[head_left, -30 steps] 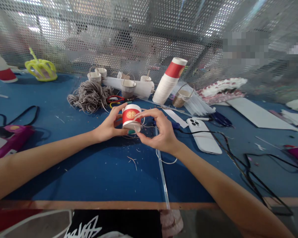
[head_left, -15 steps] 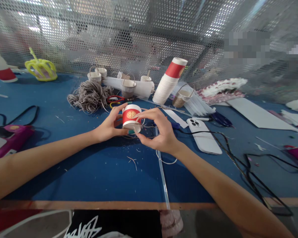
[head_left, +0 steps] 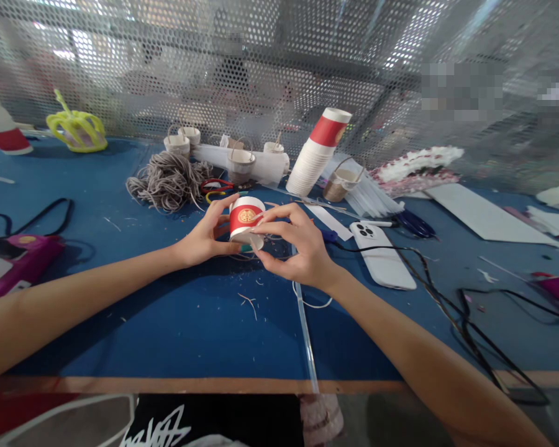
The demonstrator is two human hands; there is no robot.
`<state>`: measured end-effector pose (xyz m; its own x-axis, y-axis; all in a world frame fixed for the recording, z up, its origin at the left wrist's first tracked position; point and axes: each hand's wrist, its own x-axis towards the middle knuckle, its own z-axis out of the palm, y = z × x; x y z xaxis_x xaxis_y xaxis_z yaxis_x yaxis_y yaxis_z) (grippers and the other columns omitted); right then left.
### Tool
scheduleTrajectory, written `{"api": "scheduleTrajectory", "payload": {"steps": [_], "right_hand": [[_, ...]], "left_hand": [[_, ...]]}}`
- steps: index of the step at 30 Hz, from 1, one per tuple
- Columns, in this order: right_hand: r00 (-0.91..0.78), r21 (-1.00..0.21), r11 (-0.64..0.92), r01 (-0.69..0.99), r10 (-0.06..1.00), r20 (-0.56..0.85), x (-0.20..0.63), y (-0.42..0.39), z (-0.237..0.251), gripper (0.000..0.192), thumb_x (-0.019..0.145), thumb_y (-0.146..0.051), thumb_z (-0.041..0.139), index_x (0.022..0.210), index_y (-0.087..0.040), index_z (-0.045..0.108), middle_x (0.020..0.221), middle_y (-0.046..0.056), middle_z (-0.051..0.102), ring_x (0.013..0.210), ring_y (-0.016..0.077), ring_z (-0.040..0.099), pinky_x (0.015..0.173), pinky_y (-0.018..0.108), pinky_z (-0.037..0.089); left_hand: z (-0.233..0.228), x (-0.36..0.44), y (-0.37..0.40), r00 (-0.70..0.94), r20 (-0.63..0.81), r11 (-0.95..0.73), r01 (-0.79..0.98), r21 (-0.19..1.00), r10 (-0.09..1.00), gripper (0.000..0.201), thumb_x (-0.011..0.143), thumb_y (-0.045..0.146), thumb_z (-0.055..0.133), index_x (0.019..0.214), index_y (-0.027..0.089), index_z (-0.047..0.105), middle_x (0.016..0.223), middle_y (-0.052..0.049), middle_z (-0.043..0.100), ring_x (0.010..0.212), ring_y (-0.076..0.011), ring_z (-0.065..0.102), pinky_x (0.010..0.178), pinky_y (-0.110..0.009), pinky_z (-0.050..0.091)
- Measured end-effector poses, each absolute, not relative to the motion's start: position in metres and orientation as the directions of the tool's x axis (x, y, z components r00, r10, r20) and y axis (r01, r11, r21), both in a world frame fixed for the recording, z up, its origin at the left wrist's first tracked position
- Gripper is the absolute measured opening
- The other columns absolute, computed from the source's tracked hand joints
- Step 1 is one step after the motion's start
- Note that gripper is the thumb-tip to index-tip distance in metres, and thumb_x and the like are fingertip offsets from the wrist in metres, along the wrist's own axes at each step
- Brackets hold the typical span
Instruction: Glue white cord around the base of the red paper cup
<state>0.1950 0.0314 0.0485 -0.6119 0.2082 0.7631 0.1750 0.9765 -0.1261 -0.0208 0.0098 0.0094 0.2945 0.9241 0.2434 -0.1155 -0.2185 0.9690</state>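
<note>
gripping paper cup [head_left: 245, 220], both hands [head_left: 205, 239]

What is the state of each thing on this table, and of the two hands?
Red paper cup: held above the table, tilted.
Left hand: gripping the cup's side.
Right hand: fingertips pinching at the cup's lower edge.
Stack of paper cups: nested, leaning.
Grey cord bundle: loose, tangled.
White phone: lying face down.
Small cord-wrapped baskets: upright.
Blue table: littered with cord scraps.

The paper cup [head_left: 245, 223] looks smooth, the counter [head_left: 168, 323] matt blue, the twine bundle [head_left: 168, 181] rough, the phone [head_left: 381, 254] glossy.
</note>
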Motion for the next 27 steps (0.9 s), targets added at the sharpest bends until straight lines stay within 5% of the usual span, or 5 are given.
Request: {"api": "scheduleTrajectory", "payload": {"steps": [27], "right_hand": [[-0.612, -0.096, 0.98, 0.177, 0.186, 0.769, 0.1973, 0.0334, 0.0489, 0.039, 0.078, -0.016, 0.068, 0.111, -0.032, 0.055, 0.104, 0.003, 0.058, 0.098, 0.0223, 0.062, 0.091, 0.048, 0.055]], "left_hand": [[0.01, -0.02, 0.0094, 0.288, 0.229, -0.2, -0.127, 0.972, 0.93, 0.091, 0.062, 0.012, 0.082, 0.14, 0.032, 0.04, 0.144, -0.009, 0.041, 0.128, -0.0328, 0.051, 0.106, -0.055, 0.047]]}}
